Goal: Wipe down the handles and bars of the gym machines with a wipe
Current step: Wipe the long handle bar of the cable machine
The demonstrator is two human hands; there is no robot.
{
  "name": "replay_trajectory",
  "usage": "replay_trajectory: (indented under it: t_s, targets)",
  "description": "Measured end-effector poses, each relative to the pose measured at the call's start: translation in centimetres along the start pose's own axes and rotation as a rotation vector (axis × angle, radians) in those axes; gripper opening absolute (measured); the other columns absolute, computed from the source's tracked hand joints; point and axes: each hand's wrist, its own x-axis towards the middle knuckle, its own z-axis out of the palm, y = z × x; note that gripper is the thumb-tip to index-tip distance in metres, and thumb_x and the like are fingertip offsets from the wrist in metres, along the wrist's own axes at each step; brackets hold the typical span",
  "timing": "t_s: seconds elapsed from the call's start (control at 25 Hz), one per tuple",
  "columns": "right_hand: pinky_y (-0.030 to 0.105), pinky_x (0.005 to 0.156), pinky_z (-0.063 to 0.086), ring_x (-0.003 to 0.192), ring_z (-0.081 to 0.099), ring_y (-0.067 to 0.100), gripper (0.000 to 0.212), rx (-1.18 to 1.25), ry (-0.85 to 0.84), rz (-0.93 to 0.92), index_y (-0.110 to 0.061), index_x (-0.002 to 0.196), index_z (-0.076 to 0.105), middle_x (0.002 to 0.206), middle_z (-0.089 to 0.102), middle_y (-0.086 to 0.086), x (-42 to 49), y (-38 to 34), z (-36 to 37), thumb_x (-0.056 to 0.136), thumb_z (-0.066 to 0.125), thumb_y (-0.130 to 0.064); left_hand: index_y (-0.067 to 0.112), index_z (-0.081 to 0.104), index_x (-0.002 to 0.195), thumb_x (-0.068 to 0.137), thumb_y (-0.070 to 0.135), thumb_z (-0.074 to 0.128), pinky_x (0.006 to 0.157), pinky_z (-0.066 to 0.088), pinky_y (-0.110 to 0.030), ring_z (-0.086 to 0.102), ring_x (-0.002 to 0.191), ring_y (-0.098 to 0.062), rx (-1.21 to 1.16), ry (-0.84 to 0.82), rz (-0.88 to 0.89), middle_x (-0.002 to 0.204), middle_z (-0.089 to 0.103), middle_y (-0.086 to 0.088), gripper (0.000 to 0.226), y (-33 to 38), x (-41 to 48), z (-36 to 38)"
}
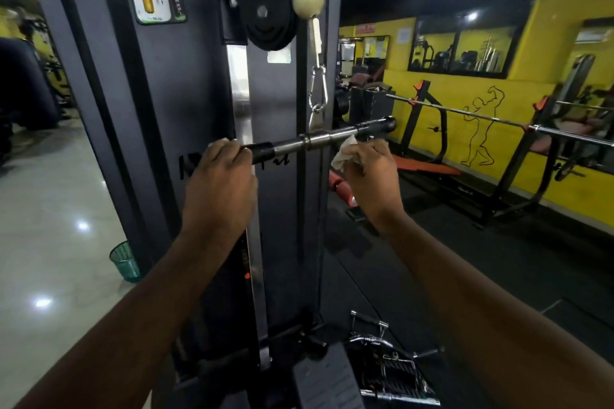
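The straight bar (315, 139) hangs from a carabiner (318, 90). Fingers of the left hand (219, 189) clench its left grip; those of the right hand (368, 173) pinch the wipe (342, 153) just under its right end. A loosened left grasp could let it swing away.

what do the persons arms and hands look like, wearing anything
The left forearm and right forearm are bare to the frame edge, with no sleeves in view. The left grip and right grip are bare hands: no gloves, rings, watch or wristband visible.
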Motion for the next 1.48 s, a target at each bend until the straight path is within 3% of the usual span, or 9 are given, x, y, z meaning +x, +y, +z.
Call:
replay_trajectory:
  t_s: [0.12, 0.24, 0.4, 0.56, 0.76, 0.96, 1.12, 1.28, 1.48]
  targets:
    - [0.015, 0.082, 0.047, 0.1, 0.053, 0.004, 0.018, 0.039, 0.003, -0.015, -0.022, 0.108, 0.065, 0.117, 0.055, -0.005, 1.2, 2.2, -0.1, 0.095, 0.059, -0.013, -0.006, 0.072, 0.094, 0.073, 0.002, 0.071, 0.089, 0.052, -0.035, 0.065, 0.1, -0.034, -0.013, 0.169, 0.176, 0.1, 0.07, -0.021, 0.023, 3.4, 0.9, 1.5]
    - [0.032, 0.077, 0.055, 0.095, 0.057, 0.004, 0.016, 0.075, 0.038, -0.006, -0.033, 0.104, 0.059, 0.113, 0.058, -0.01, 2.2, 3.9, -0.3, 0.097, 0.056, -0.019, -0.004, 0.069, 0.108, 0.088, 0.012, 0.05, 0.1, 0.043, -0.035, 0.062, 0.109, -0.033, -0.094, 0.113, 0.193, 0.112, 0.068, -0.019, 0.031, 6.3, 3.0, 4.4]
    - [0.023, 0.09, 0.048, 0.108, 0.055, 0.009, 0.034, 0.047, 0.042, -0.017, -0.021, 0.12, 0.062, 0.123, 0.057, -0.001, 4.2, 6.2, 0.3, 0.09, 0.065, -0.006, -0.006, 0.059, 0.124, 0.091, 0.02, 0.047, 0.105, 0.043, -0.046, 0.054, 0.123, -0.037, -0.005, -0.084, 0.21, 0.129, 0.059, -0.024, 0.044, 9.6, 7.4, 8.0]
    - [0.005, 0.088, 0.04, 0.104, 0.047, 0.001, 0.029, 0.093, 0.027, -0.062, -0.013, 0.119, 0.065, 0.123, 0.057, 0.005, 7.0, 7.8, 2.0, 0.092, 0.058, -0.004, -0.003, 0.023, 0.148, 0.096, 0.034, 0.05, 0.115, 0.029, -0.046, 0.04, 0.133, -0.035, 0.272, -0.307, 0.063, 0.146, 0.039, -0.025, 0.069, 11.1, 10.6, 10.8]
    - [-0.003, 0.086, 0.033, 0.104, 0.044, -0.001, 0.035, 0.067, -0.032, -0.169, -0.012, 0.12, 0.062, 0.123, 0.056, 0.005, 9.5, 8.7, 5.6, 0.087, 0.064, 0.0, 0.013, 0.06, 0.107, 0.095, 0.027, 0.053, 0.081, 0.044, -0.036, 0.058, 0.088, -0.02, 0.369, -0.237, 0.011, 0.096, 0.064, -0.004, 0.019, 10.0, 11.5, 11.8]
    - [0.027, 0.101, 0.047, 0.118, 0.055, 0.017, 0.039, 0.143, -0.072, -0.299, -0.008, 0.126, 0.061, 0.128, 0.056, 0.007, 9.8, 9.1, 8.6, 0.088, 0.066, 0.0, 0.015, 0.062, 0.113, 0.09, 0.025, 0.063, 0.088, 0.046, -0.036, 0.062, 0.089, -0.02, 0.356, -0.211, 0.054, 0.098, 0.067, -0.002, 0.025, 8.8, 10.9, 12.7]
    - [0.031, 0.113, 0.034, 0.132, 0.049, 0.024, 0.039, 0.127, -0.044, -0.41, -0.007, 0.13, 0.06, 0.133, 0.059, 0.011, 8.0, 10.3, 8.8, 0.091, 0.061, -0.005, 0.009, 0.065, 0.121, 0.079, 0.021, 0.076, 0.101, 0.044, -0.04, 0.065, 0.099, -0.025, 0.338, -0.108, 0.079, 0.109, 0.07, -0.008, 0.045, 8.5, 9.9, 14.1]
    - [0.045, 0.11, 0.04, 0.131, 0.051, 0.022, 0.039, 0.116, 0.03, -0.309, -0.01, 0.128, 0.062, 0.133, 0.061, 0.006, 8.0, 11.0, 7.9, 0.092, 0.048, -0.009, 0.005, 0.067, 0.117, 0.089, 0.019, 0.069, 0.102, 0.039, -0.039, 0.065, 0.105, -0.026, 0.272, 0.049, 0.131, 0.114, 0.07, -0.012, 0.032, 9.0, 8.8, 14.5]
    - [0.045, 0.109, 0.041, 0.133, 0.05, 0.022, 0.038, 0.098, 0.002, -0.427, -0.009, 0.131, 0.061, 0.135, 0.06, 0.007, 7.2, 13.1, 8.2, 0.095, 0.05, -0.006, 0.003, 0.07, 0.111, 0.089, 0.014, 0.063, 0.096, 0.041, -0.04, 0.067, 0.098, -0.028, 0.215, 0.097, 0.176, 0.107, 0.072, -0.012, 0.026, 9.1, 8.6, 14.2]
